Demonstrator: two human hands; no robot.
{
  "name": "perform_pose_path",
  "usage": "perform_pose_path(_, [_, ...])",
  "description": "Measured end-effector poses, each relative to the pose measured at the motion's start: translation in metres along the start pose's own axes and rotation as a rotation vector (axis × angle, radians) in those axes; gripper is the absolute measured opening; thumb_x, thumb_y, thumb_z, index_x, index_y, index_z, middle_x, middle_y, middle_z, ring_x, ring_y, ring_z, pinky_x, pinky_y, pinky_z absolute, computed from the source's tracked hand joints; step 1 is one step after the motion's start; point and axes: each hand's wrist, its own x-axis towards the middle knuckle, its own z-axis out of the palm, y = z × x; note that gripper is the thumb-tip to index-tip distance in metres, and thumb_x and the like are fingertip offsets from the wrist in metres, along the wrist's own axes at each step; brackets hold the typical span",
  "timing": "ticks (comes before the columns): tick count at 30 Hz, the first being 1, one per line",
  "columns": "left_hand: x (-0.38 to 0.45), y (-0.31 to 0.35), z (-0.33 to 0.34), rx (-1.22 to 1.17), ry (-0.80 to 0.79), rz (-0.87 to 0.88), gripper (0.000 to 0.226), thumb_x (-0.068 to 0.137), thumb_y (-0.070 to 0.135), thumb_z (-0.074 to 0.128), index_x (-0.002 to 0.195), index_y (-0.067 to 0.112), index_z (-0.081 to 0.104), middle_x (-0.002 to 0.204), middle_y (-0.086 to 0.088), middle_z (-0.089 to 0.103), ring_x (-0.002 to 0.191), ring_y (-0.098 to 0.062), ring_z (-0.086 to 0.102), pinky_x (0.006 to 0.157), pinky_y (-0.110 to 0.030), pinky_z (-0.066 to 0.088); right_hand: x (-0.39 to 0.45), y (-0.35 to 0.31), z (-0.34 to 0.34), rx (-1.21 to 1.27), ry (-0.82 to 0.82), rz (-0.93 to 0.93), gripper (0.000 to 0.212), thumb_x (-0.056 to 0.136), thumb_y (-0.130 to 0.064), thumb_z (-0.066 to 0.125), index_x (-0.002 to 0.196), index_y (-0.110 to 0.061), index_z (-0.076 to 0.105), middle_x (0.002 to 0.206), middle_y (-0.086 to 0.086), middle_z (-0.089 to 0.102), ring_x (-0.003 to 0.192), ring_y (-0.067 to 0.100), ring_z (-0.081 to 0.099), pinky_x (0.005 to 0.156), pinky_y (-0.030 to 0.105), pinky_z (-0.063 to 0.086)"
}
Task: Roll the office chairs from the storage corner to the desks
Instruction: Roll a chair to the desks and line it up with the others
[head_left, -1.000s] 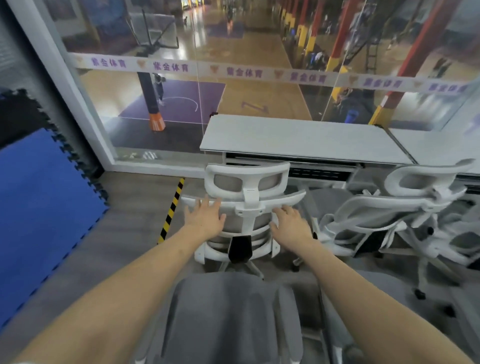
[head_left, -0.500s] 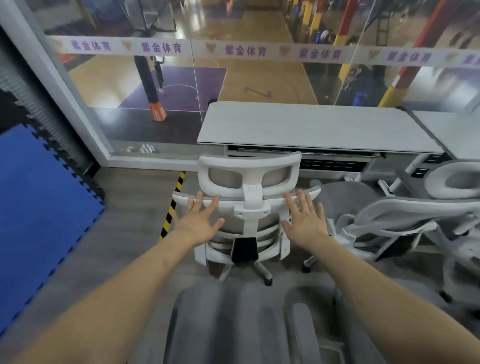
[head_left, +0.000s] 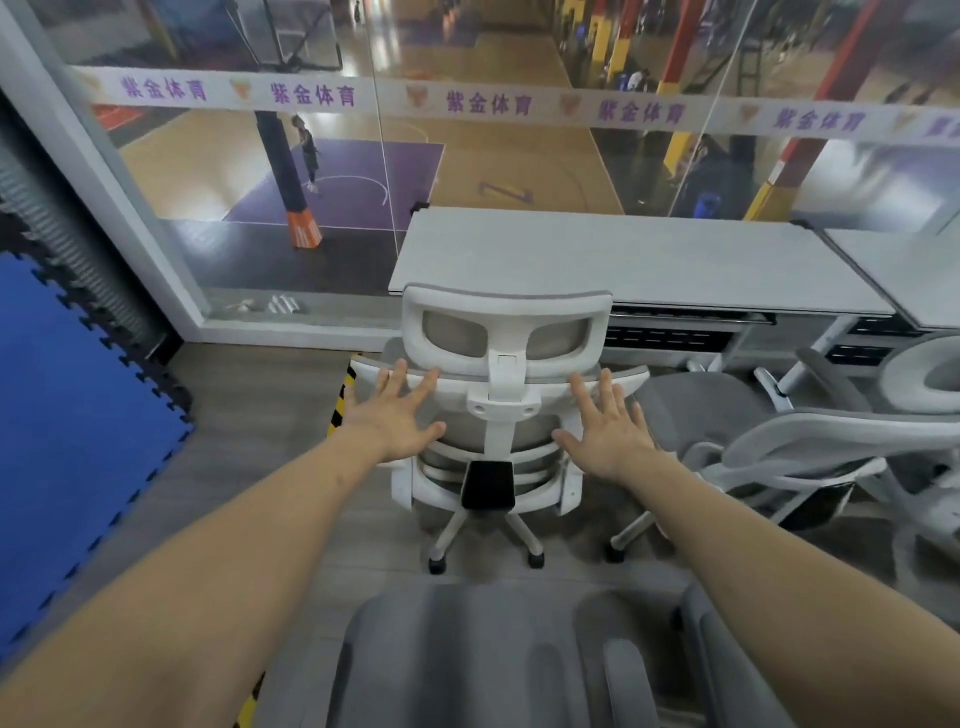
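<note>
A white mesh office chair (head_left: 506, 332) stands with its back to me, right in front of a light grey desk (head_left: 639, 260). My left hand (head_left: 397, 418) is spread flat with straight fingers at the left side of the chair's backrest. My right hand (head_left: 610, 428) is spread the same way at the right side. Whether the palms touch the backrest or hover just off it I cannot tell. A second white chair (head_left: 810, 447) leans tilted to the right.
A grey padded seat (head_left: 483, 660) sits close below me. A blue foam mat (head_left: 67, 415) covers the floor on the left. Yellow-black tape (head_left: 340, 405) runs along the floor. A glass wall (head_left: 467, 156) stands behind the desk. Another desk (head_left: 904, 270) adjoins on the right.
The chair has rolled forward to the desk edge. Both hands went from curled on the backrest to flat with fingers spread.
</note>
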Motion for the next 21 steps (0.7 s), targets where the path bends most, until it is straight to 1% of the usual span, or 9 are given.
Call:
perform_pose_path(7, [0.026,0.000,-0.011,0.050,0.041,-0.004,0.086,0.095,0.080,0.029,0.159,0.049,-0.019,0.173,-0.003,-0.019,0.160,-0.026,-0.011,0.122,-0.069,-0.002,0.022,0.002,0.003,0.045,0.011,0.003,0.087,0.104,-0.062,0.037,0.162,-0.036,-0.023,0.167,0.014,-0.034,0.158,0.034,-0.020,0.128,0.055,-0.002])
perform_pose_path(14, [0.040,0.002,-0.013,0.104,0.071,-0.013,0.091,0.092,0.083,0.029,0.160,0.046,-0.018,0.173,-0.006,-0.016,0.160,-0.030,-0.007,0.121,-0.070,-0.002,0.035,0.003,0.006,0.087,0.030,-0.005,0.085,0.105,-0.060,0.037,0.161,-0.037,-0.023,0.166,0.014,-0.035,0.157,0.035,-0.021,0.129,0.054,-0.002])
perform_pose_path(21, [0.038,0.010,-0.006,0.045,0.067,0.009,0.093,0.092,0.082,0.033,0.159,0.046,-0.021,0.172,-0.007,-0.022,0.160,-0.031,-0.013,0.120,-0.071,-0.006,0.040,0.018,0.001,0.074,0.029,0.002,0.084,0.105,-0.062,0.036,0.161,-0.040,-0.022,0.168,0.010,-0.033,0.158,0.031,-0.020,0.129,0.052,-0.002])
